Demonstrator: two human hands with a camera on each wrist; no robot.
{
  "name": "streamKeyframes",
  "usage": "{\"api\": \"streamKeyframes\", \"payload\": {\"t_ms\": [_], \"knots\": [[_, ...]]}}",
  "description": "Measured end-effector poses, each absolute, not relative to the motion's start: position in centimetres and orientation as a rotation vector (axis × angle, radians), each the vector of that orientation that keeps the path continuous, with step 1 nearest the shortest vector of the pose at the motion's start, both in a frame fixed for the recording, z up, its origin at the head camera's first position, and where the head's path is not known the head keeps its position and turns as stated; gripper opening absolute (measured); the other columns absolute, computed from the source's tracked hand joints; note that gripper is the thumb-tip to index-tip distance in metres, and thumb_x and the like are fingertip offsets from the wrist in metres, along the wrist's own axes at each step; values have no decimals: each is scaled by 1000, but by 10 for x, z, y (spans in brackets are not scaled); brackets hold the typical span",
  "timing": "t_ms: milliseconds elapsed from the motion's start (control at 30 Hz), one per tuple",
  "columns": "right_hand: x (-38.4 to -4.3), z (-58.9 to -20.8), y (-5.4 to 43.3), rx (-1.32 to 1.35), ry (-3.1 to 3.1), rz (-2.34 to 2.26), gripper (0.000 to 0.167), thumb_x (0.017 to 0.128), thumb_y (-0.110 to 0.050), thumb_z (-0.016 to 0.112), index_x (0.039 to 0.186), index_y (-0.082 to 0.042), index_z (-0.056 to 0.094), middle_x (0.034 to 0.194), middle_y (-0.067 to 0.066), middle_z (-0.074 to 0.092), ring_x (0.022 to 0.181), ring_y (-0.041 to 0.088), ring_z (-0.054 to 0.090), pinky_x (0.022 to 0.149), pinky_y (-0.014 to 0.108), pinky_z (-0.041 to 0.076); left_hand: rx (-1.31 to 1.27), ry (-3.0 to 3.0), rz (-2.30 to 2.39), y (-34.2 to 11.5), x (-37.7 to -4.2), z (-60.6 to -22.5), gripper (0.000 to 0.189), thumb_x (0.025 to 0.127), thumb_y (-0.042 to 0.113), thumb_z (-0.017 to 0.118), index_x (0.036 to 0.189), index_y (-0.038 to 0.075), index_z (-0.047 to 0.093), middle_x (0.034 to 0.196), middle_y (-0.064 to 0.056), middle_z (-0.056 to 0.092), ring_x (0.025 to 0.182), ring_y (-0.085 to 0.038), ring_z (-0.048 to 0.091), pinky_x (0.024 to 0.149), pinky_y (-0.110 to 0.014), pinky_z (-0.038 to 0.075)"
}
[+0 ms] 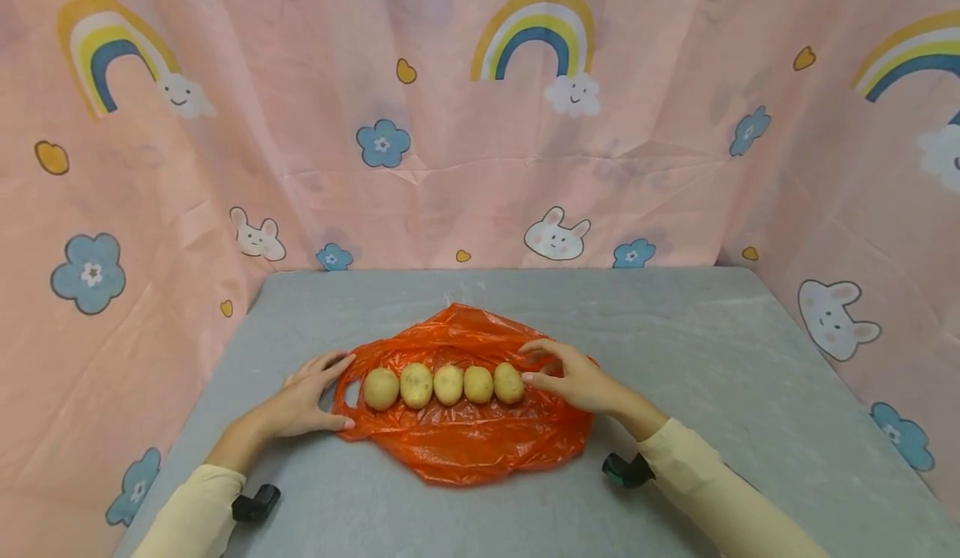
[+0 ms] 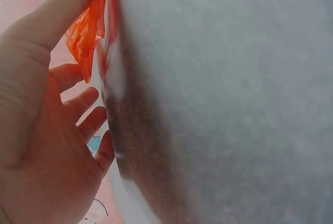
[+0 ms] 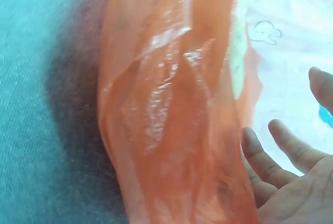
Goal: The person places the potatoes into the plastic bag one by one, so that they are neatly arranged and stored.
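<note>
Several potatoes [image 1: 448,385] lie in a row from left to right on a flattened orange plastic bag [image 1: 472,449]; the leftmost one [image 1: 381,389] is rounder and browner. My left hand [image 1: 303,399] is spread at the bag's left end, thumb and fingertips at its edge near a handle hole. In the left wrist view its thumb [image 2: 57,13] overlaps the bag's edge [image 2: 86,41]. My right hand [image 1: 573,379] is over the bag's right end, fingers loosely bent, with a fingertip right beside the rightmost potato [image 1: 508,383]. In the right wrist view, crumpled bag film [image 3: 166,104] fills the middle.
The bag lies on a grey table [image 1: 675,333]. A pink curtain [image 1: 450,208] printed with rainbows, rabbits and flowers hangs behind it and along both sides. A black device [image 1: 257,504] is at the left wrist and another [image 1: 628,470] at the right.
</note>
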State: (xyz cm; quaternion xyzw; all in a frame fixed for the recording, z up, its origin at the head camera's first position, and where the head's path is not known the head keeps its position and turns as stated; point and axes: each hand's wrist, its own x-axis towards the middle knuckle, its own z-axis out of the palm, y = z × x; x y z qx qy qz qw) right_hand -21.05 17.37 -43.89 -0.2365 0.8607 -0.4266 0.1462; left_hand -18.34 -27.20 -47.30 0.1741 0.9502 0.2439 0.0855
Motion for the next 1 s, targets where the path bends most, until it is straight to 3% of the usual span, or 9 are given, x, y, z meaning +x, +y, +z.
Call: {"api": "streamKeyframes", "payload": {"t_ms": [233, 400, 667, 1000], "knots": [[-205, -431, 179, -737, 2426, -1341, 47, 101, -22, 62, 138, 5, 52, 138, 28, 57, 116, 36, 60, 94, 43, 52, 496, 2820, 771, -275, -180, -475, 105, 78, 52, 83, 159, 9, 32, 162, -22, 29, 146, -52, 24, 106, -81, 19], [-204, -427, 185, -733, 2396, -1410, 47, 102, -21, 61, 140, 3, 51, 140, 29, 55, 117, 37, 60, 93, 39, 52, 474, 2831, 812, -278, -176, -475, 100, 81, 51, 80, 158, 9, 34, 161, -22, 31, 147, -52, 26, 107, -80, 18], [-204, -420, 196, -654, 2395, -1476, 44, 102, -23, 60, 141, -4, 52, 142, 28, 53, 119, 43, 61, 86, 51, 57, 478, 2892, 837, -279, -175, -472, 81, 91, 44, 72, 155, 6, 40, 158, -24, 37, 145, -52, 32, 108, -78, 25], [-201, -417, 212, -637, 2512, -1471, 40, 103, -21, 59, 138, -4, 55, 139, 24, 57, 117, 42, 62, 93, 46, 56, 501, 2954, 905, -280, -170, -470, 70, 95, 35, 70, 153, 7, 42, 156, -24, 40, 143, -50, 36, 109, -73, 31]]}}
